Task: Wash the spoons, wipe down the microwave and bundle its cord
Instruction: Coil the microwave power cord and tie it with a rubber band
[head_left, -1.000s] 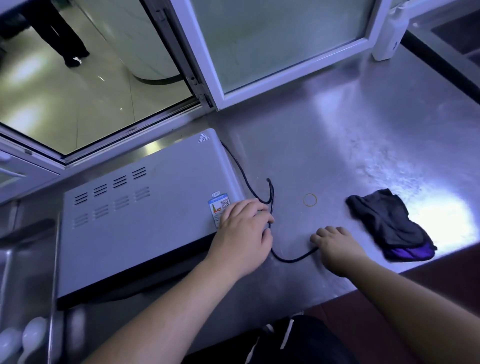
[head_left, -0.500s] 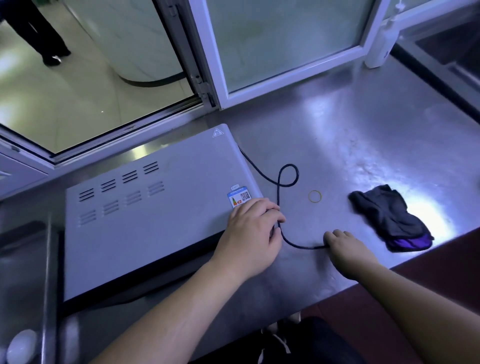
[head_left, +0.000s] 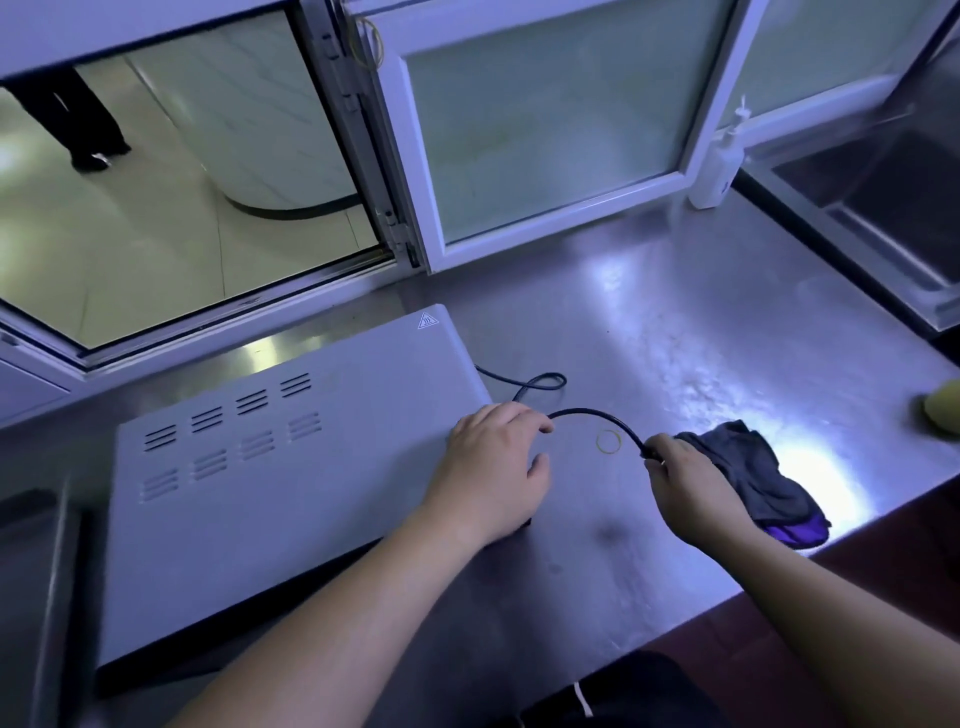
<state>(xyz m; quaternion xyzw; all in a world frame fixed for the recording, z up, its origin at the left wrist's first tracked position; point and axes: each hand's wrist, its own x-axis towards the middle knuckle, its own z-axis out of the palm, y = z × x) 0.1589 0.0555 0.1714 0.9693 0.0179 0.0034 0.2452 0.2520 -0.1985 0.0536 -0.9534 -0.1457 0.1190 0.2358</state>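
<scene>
A grey microwave stands on the steel counter, seen from above. Its black cord leaves the back right corner, makes a small loop, then arches between my hands. My left hand lies over the microwave's right edge with its fingers curled round the cord. My right hand grips the cord's far end just above the counter. A yellow rubber band lies flat under the arch. No spoons are in view.
A dark grey and purple cloth lies right of my right hand. A yellow sponge sits at the right edge. A white pump bottle stands by the window frame, with a sink at the far right.
My right hand has lifted the cord's end off the counter and pulled it right, raising the cord into an arch. The loop near the microwave has shrunk. The view has tilted upward.
</scene>
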